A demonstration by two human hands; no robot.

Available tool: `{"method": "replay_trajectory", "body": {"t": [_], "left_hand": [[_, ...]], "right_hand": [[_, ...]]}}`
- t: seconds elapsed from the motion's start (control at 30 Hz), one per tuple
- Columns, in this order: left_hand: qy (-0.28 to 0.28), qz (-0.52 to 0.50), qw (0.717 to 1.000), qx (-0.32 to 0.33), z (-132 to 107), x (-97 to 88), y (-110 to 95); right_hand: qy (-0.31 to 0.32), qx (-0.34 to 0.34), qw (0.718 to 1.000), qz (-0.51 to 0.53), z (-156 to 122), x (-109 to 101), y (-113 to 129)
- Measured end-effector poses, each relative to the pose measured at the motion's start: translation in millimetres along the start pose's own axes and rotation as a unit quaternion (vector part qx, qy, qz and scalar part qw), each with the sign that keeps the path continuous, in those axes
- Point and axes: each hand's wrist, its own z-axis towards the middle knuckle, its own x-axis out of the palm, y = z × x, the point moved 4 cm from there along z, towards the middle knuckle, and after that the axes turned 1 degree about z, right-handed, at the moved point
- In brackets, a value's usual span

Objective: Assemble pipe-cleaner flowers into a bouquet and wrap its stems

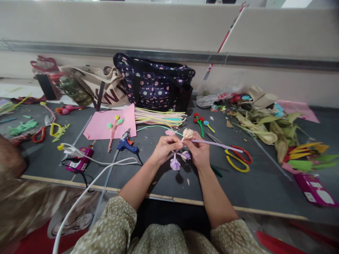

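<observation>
Both hands meet over the table's front middle, fingers pinched together. My left hand and my right hand grip a handmade flower sprig between them. At its top shows a cream flower, and two purple flowers hang below the fingers. A lilac pipe cleaner sticks out to the right from my right hand. Fingers cover the spot where the stems join. Right of my hands lie scissors with red and yellow handles. To the left is a blue glue gun.
Behind my hands lies a bundle of pipe cleaners, beside a pink sheet. A dark patterned bag stands against the wall. Dried corn husks are piled right. A white cable crosses the front left edge. Someone's arm is far left.
</observation>
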Motion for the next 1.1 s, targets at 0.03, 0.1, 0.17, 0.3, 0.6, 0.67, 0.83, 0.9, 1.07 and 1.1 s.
{"method": "replay_trajectory", "body": {"t": [0.03,0.1,0.17,0.3,0.6,0.67,0.83,0.9,1.07,1.1], "left_hand": [[0.006,-0.009,1.0,-0.009,0.0,0.3,1.1],[0.017,-0.022,0.999,-0.023,0.0,0.8,2.7],[0.021,-0.027,0.999,-0.035,0.0,0.5,4.5],[0.021,-0.044,0.997,-0.059,0.4,-0.4,9.2],[0.061,-0.125,0.98,-0.143,1.9,5.1,25.2],[0.059,-0.137,0.976,-0.159,2.3,6.3,28.3],[0.033,-0.136,0.976,-0.165,10.0,1.6,31.4],[-0.022,-0.121,0.985,-0.124,14.6,-6.6,27.6],[-0.278,0.032,0.947,0.158,1.3,-28.7,-7.6],[-0.297,0.075,0.93,0.202,-4.6,-27.3,-14.4]], "right_hand": [[0.004,0.004,1.0,0.01,0.0,0.3,-0.6],[0.013,0.01,0.999,0.029,0.1,0.4,-1.7],[0.021,0.016,0.999,0.036,0.2,0.0,-2.9],[0.023,0.026,0.999,0.029,-0.1,-1.5,-5.2],[0.009,0.021,0.999,0.037,-3.7,0.0,-11.2],[-0.001,0.019,1.0,0.014,-3.3,-1.3,-12.4],[-0.049,0.006,0.999,-0.021,-0.2,-7.3,-14.9],[-0.082,0.002,0.996,-0.021,0.8,-10.8,-16.9],[-0.139,0.017,0.989,-0.047,0.8,-17.4,-23.4],[-0.142,0.016,0.988,-0.059,0.5,-17.5,-23.3]]}}
